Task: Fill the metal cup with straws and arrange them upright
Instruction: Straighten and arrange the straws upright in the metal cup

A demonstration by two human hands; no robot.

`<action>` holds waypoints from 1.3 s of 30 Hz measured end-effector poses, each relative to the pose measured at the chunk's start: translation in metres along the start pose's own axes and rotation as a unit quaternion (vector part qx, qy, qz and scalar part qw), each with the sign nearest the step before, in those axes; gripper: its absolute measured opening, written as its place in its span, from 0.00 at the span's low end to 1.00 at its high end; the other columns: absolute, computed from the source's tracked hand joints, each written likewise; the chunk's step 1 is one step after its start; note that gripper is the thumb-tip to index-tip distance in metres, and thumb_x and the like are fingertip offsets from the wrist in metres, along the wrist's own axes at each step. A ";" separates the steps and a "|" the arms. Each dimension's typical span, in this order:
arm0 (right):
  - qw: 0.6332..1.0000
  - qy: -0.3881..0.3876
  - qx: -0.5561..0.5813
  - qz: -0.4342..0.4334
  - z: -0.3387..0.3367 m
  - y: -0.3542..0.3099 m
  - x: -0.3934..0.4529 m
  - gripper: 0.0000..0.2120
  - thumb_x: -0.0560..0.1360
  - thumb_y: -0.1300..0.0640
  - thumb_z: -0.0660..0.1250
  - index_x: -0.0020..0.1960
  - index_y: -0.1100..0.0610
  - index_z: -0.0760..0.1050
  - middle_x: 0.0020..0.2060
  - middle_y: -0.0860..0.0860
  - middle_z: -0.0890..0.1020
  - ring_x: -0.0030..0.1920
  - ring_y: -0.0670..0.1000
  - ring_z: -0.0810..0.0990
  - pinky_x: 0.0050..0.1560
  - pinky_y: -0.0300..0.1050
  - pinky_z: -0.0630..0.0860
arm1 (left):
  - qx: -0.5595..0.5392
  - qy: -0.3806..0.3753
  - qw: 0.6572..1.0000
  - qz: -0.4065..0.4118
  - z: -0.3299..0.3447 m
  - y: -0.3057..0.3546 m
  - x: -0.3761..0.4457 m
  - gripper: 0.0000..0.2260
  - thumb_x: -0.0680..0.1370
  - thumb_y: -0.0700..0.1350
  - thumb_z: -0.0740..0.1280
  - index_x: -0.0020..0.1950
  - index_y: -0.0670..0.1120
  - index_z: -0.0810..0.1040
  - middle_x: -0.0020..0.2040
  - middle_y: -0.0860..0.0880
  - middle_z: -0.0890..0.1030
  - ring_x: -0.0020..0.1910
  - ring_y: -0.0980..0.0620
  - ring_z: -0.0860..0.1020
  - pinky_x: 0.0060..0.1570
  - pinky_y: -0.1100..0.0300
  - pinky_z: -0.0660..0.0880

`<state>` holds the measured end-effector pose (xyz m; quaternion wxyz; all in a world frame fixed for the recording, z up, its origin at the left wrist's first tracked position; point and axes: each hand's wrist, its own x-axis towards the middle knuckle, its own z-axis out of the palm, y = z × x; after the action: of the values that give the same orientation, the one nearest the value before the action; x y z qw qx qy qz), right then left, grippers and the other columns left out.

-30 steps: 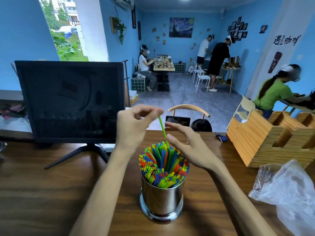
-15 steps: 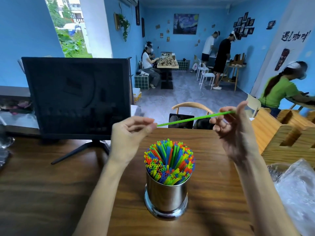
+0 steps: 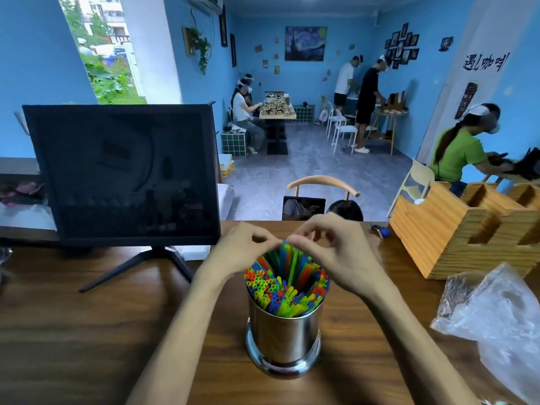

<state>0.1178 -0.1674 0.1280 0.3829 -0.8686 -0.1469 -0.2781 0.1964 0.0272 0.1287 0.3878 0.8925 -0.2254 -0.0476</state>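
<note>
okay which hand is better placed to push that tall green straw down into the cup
Probably the right hand. Its fingers are curled right over the top of the tall green straw that rises above the bundle in the metal cup. The left hand pinches just beside it.

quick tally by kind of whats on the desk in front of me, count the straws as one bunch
monitor: 1
metal cup: 1
straw bunch: 1
wooden holder: 1
plastic bag: 1
total: 5
</note>
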 end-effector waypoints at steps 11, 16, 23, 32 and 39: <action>0.997 -0.034 0.008 0.069 0.003 0.004 -0.001 0.15 0.81 0.43 0.64 0.54 0.49 0.85 0.48 0.42 0.84 0.53 0.42 0.79 0.53 0.42 0.73 | -0.139 0.129 0.980 0.052 -0.018 0.015 -0.008 0.09 0.65 0.58 0.80 0.35 0.54 0.87 0.35 0.49 0.85 0.36 0.54 0.80 0.44 0.48 0.78; 0.995 -0.101 0.015 0.019 0.012 0.001 0.001 0.13 0.82 0.52 0.68 0.66 0.50 0.79 0.56 0.40 0.84 0.61 0.40 0.79 0.63 0.42 0.73 | -0.328 0.276 0.885 0.183 -0.031 0.045 -0.027 0.10 0.70 0.48 0.76 0.42 0.41 0.85 0.34 0.46 0.84 0.29 0.56 0.79 0.33 0.64 0.76; 0.970 -0.010 0.234 0.066 -0.011 0.000 0.004 0.10 0.76 0.56 0.70 0.54 0.59 0.81 0.39 0.52 0.85 0.43 0.51 0.86 0.48 0.44 0.80 | -0.443 0.328 0.822 0.145 -0.048 0.032 -0.039 0.04 0.75 0.43 0.74 0.45 0.43 0.84 0.40 0.47 0.87 0.33 0.52 0.83 0.37 0.61 0.81; 0.889 0.201 0.397 0.109 -0.031 0.003 0.013 0.15 0.67 0.53 0.77 0.53 0.52 0.81 0.39 0.53 0.88 0.42 0.53 0.87 0.41 0.44 0.84 | -0.152 0.010 0.984 0.096 -0.030 -0.004 -0.040 0.04 0.71 0.40 0.79 0.42 0.48 0.88 0.38 0.50 0.87 0.37 0.57 0.83 0.43 0.62 0.79; 0.973 0.165 0.161 0.010 -0.014 -0.006 0.013 0.12 0.80 0.64 0.69 0.61 0.54 0.75 0.42 0.61 0.82 0.38 0.54 0.85 0.39 0.45 0.80 | -0.063 0.103 0.992 0.037 -0.008 -0.009 -0.019 0.06 0.76 0.55 0.74 0.50 0.55 0.86 0.39 0.58 0.83 0.34 0.65 0.75 0.37 0.71 0.70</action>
<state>0.1201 -0.1730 0.1466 0.5397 -0.7390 -0.1159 -0.3863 0.1842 0.0462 0.1263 0.4662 0.8574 -0.2135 0.0447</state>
